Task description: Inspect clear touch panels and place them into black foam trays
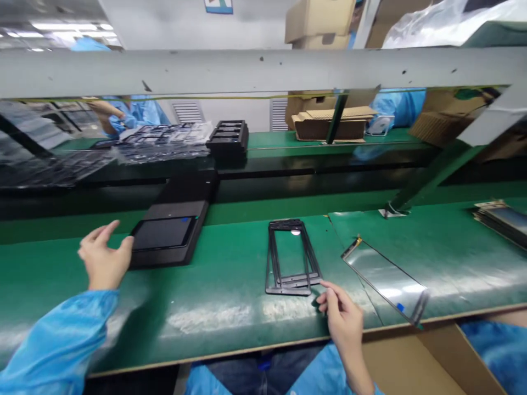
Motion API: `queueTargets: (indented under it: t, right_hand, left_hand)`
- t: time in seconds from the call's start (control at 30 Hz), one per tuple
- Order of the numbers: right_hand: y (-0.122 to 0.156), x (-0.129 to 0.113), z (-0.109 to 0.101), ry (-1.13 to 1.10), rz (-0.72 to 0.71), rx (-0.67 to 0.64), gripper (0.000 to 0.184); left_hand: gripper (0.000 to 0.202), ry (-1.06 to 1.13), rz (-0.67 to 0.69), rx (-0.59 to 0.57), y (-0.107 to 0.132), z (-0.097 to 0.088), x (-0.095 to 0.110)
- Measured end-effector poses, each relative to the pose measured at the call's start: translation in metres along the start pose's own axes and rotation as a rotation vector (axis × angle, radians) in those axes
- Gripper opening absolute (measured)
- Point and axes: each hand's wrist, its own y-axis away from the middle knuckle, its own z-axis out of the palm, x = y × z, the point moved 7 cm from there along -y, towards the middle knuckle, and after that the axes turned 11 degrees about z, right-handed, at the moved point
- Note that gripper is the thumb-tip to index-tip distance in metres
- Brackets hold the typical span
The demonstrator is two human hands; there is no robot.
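My left hand is raised with thumb and fingers spread, holding nothing. Just to its right, a dark rectangular screen panel with a small blue tab lies on a black foam block. My right hand has its index finger stretched out at the lower right corner of several stacked black rectangular frames; whether the fingertip touches them I cannot tell. Its other fingers are partly curled, with nothing visible in them. Right of the frames, a clear glass panel with a blue tab lies slanted on the green bench.
A green post rises behind the glass panel. Stacked panels lie at the far right. Beyond a dark channel are black trays and cardboard. An open carton stands below the front edge, beside another person's blue sleeve.
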Motion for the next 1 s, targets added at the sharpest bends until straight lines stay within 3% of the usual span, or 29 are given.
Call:
queueTargets:
  t: [0.1,0.2,0.3,0.4,0.53,0.6,0.7,0.83,0.93,1.0]
  right_hand:
    - [-0.001,-0.002,0.002,0.074,-0.042,0.022,0.039]
    - [-0.016,-0.003,-0.016,0.197,-0.105,0.101,0.043]
    - [-0.042,-0.002,-0.05,0.374,-0.165,0.188,0.047]
    - [-0.054,0.008,-0.085,0.538,-0.158,0.185,0.057]
    - [-0.026,0.032,-0.109,0.779,-0.24,0.038,0.059]
    - [-0.004,0.041,-0.113,0.885,-0.371,-0.012,0.067]
    - [0.014,0.04,-0.126,0.867,-0.472,0.031,0.056]
    - [0.014,0.001,-0.147,0.681,-0.428,0.118,0.041]
    - [0.012,-0.033,-0.165,0.388,-0.246,0.294,0.021]
    - [0.016,-0.047,-0.165,0.233,-0.163,0.394,0.02]
  left_hand:
    - [0.041,0.191,0.051,-0.304,0.027,0.071,0.022]
    - [0.04,0.344,0.123,-0.596,0.064,0.158,0.073]
    - [0.032,0.413,0.136,-0.739,0.082,0.226,0.123]
    - [0.029,0.454,0.094,-0.812,0.083,0.264,0.152]
    - [0.027,0.565,0.001,-0.827,0.079,0.269,0.159]
    - [0.032,0.657,-0.043,-0.804,0.079,0.26,0.156]
    - [0.049,0.783,-0.093,-0.752,0.083,0.24,0.152]
    - [0.059,0.876,-0.128,-0.688,0.089,0.208,0.151]
    - [0.059,0.906,-0.124,-0.648,0.096,0.185,0.15]
    - [0.058,0.925,-0.114,-0.627,0.102,0.169,0.151]
